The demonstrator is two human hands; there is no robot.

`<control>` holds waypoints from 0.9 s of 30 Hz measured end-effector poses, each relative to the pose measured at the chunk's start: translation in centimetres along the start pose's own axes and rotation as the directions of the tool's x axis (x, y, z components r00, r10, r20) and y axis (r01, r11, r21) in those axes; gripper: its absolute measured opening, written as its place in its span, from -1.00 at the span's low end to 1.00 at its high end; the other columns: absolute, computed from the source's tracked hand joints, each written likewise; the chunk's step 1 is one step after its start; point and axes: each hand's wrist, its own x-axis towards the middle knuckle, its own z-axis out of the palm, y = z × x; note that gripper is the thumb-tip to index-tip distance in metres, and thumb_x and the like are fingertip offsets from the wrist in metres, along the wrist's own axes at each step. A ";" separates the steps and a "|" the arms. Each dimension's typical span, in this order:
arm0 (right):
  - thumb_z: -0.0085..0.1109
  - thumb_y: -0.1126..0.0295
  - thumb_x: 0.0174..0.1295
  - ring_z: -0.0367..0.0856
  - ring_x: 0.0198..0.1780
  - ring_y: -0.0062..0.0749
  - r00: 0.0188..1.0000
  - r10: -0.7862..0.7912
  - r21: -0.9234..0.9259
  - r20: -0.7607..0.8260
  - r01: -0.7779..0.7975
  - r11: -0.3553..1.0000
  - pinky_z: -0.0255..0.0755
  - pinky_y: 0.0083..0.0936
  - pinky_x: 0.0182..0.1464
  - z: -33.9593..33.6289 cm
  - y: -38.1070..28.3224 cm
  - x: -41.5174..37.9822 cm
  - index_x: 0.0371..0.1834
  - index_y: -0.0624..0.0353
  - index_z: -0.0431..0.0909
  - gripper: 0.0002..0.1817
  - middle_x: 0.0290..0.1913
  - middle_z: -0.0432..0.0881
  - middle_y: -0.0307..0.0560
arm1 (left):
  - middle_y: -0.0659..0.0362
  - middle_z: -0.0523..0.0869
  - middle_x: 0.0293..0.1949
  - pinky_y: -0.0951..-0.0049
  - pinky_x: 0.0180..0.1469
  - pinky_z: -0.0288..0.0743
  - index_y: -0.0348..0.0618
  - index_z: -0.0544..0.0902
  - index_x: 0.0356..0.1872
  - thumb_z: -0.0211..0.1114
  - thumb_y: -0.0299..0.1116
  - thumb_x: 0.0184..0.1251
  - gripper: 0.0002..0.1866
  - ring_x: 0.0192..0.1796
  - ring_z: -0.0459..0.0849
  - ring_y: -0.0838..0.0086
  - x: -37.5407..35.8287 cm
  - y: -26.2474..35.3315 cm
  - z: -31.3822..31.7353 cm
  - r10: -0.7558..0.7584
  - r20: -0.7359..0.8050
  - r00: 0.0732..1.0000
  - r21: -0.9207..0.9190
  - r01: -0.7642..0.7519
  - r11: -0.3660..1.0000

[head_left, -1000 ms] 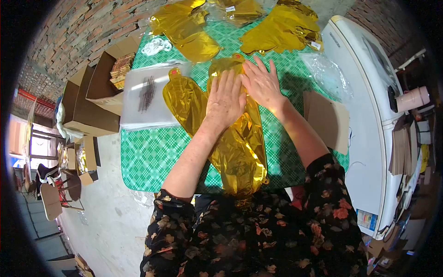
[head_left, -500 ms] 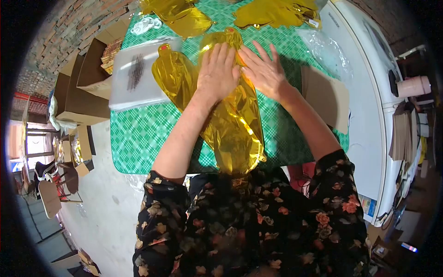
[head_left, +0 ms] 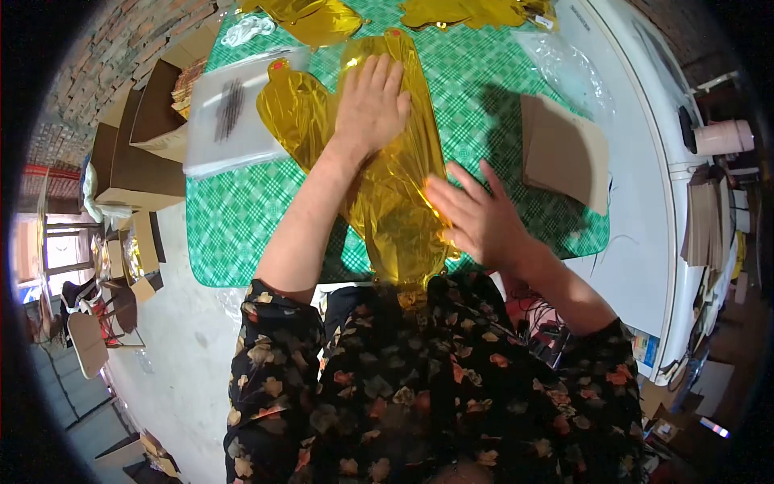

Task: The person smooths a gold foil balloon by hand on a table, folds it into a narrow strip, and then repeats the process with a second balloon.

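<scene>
A flat, uninflated gold foil balloon (head_left: 395, 198) lies on the green checked tablecloth (head_left: 234, 230), its lower end hanging over the near edge toward my lap. One long lobe leans off to the upper left, and red dots mark the tips of both upper lobes. Near the top of the foil, my left hand (head_left: 371, 105) rests flat with fingers stretched out. My right hand (head_left: 476, 214) is at the balloon's lower right edge, fingers extended and slightly spread, fingertips right at the foil. Neither hand grips anything.
Clear plastic sleeves (head_left: 242, 113) lie stacked at the left, cardboard sheets (head_left: 564, 153) at the right. More gold foil (head_left: 476, 12) lies along the far side, near a crumpled clear bag (head_left: 564, 68). Open cardboard boxes (head_left: 137, 165) stand left of the table; a white appliance (head_left: 637, 161) is at the right.
My right hand has slid down and toward me along the balloon's right edge. My left hand stays flat on the upper foil. The whole view has shifted slightly.
</scene>
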 end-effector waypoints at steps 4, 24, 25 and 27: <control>-0.24 -0.24 0.55 0.13 0.64 -0.18 0.992 -0.067 0.051 0.102 0.062 0.997 -0.26 0.20 0.65 0.1 -2.5 -3.8 0.51 0.07 0.43 -0.26 0.55 0.39 -0.15 | -0.04 0.24 0.62 0.04 0.66 -0.07 -0.13 0.24 0.61 -0.15 -0.03 0.65 -0.36 0.67 0.11 0.13 0.0 0.0 0.1 -0.005 0.016 1.000 0.000 0.005 1.000; -0.04 0.27 0.58 0.31 0.47 0.16 0.733 0.530 0.740 -0.426 -0.055 0.671 0.19 -0.10 0.51 5.0 2.2 16.6 0.48 0.30 0.24 -0.49 0.45 0.36 0.27 | -0.06 0.26 0.60 -0.01 0.65 -0.08 -0.23 0.33 0.53 0.00 -0.12 0.51 -0.35 0.66 0.11 0.07 -0.2 -0.3 0.3 0.039 -0.016 0.999 -0.020 -0.040 0.999; -0.06 0.27 0.58 0.30 0.47 0.17 0.746 0.490 0.707 -0.450 -0.037 0.706 0.19 -0.10 0.51 5.1 2.3 16.6 0.47 0.32 0.24 -0.49 0.45 0.35 0.28 | -0.07 0.26 0.60 -0.02 0.65 -0.08 -0.23 0.32 0.53 0.00 -0.12 0.51 -0.35 0.66 0.11 0.07 -0.3 -0.3 0.4 0.045 -0.020 0.999 -0.017 -0.045 0.999; -0.06 0.27 0.58 0.31 0.46 0.18 0.752 0.511 0.740 -0.417 -0.046 0.671 0.20 -0.10 0.50 5.0 2.2 16.5 0.47 0.33 0.24 -0.49 0.46 0.34 0.28 | -0.08 0.27 0.59 -0.04 0.64 -0.06 -0.23 0.31 0.54 0.01 -0.12 0.50 -0.34 0.66 0.12 0.05 -0.2 -0.3 0.1 0.050 -0.041 0.998 -0.050 -0.052 0.997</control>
